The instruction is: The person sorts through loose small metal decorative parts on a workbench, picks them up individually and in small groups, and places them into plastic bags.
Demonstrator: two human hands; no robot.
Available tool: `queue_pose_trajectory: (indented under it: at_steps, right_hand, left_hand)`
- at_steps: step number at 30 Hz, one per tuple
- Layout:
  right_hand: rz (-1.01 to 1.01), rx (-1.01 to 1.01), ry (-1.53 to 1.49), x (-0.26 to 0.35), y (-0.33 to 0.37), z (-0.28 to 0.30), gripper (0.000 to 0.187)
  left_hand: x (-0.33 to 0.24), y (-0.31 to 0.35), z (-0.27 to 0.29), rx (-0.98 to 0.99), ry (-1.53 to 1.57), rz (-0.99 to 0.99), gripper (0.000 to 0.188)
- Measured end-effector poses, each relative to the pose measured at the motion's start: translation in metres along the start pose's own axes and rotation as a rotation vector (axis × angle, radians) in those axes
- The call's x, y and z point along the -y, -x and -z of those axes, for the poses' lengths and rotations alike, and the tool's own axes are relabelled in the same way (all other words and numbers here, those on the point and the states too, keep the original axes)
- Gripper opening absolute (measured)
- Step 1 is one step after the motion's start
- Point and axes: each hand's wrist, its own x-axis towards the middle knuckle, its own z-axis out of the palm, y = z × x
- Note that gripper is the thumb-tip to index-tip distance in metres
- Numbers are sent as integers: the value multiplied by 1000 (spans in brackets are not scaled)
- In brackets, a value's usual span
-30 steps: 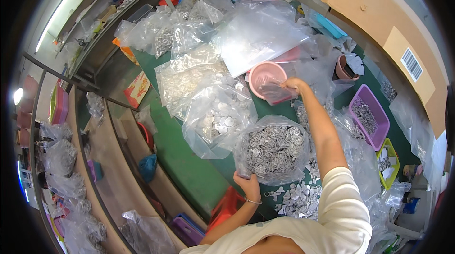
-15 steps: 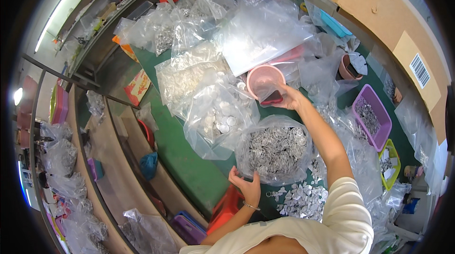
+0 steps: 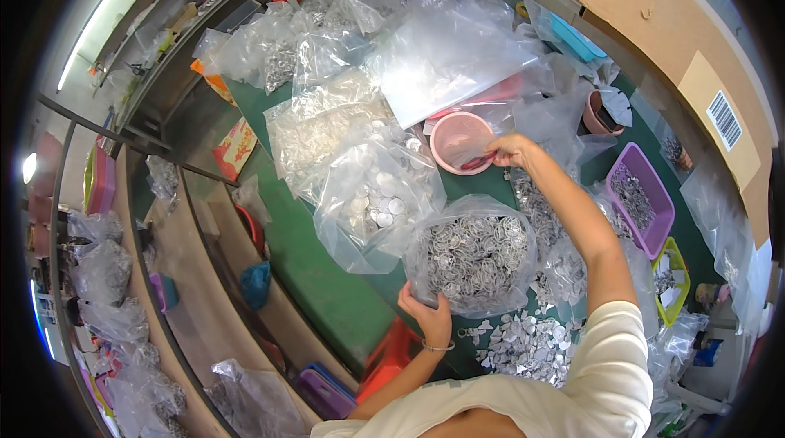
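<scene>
My right hand [image 3: 512, 149] is closed on a small red object [image 3: 478, 161] at the right rim of a pink plastic bowl [image 3: 460, 137]; its exact kind is hard to make out. Below the bowl sits a clear plastic bag [image 3: 530, 233], spread open and full of silver metal rings [image 3: 477, 254]. My left hand [image 3: 428, 317] rests against the near left edge of this bag, thumb and fingers apart. Loose silver flat pieces [image 3: 527, 345] lie in a pile in front of the bag, close to my body.
Another clear bag with round silver discs [image 3: 384, 211] stands to the left. Flat plastic sheets [image 3: 450, 53] lie beyond the bowl. On the right are a purple basket [image 3: 661, 213] and a yellow-green basket [image 3: 680, 307]. A red stool [image 3: 388, 360] is beside my left forearm.
My right hand has shifted slightly, and its grip on the red object now looks narrower, the object lying flatter at the bowl's rim. My left hand has stayed by the bag's edge.
</scene>
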Motion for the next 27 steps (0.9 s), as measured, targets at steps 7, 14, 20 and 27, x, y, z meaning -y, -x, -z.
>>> queue_pose_trajectory:
  at_steps: [7, 14, 20, 27]
  right_hand:
    - [449, -508, -82, -34, 10, -28, 16]
    - [927, -451, 951, 10, 17, -22, 19]
    - [874, -344, 1471, 60, -18, -52, 25]
    - [1123, -330, 1421, 58, -27, -41, 45]
  left_hand:
    - [-2, -1, -3, 2, 22, 19, 62]
    - [0, -1, -2, -10, 18, 19, 61]
    - [3, 0, -5, -5, 13, -2, 59]
    - [4, 0, -5, -8, 19, -2, 59]
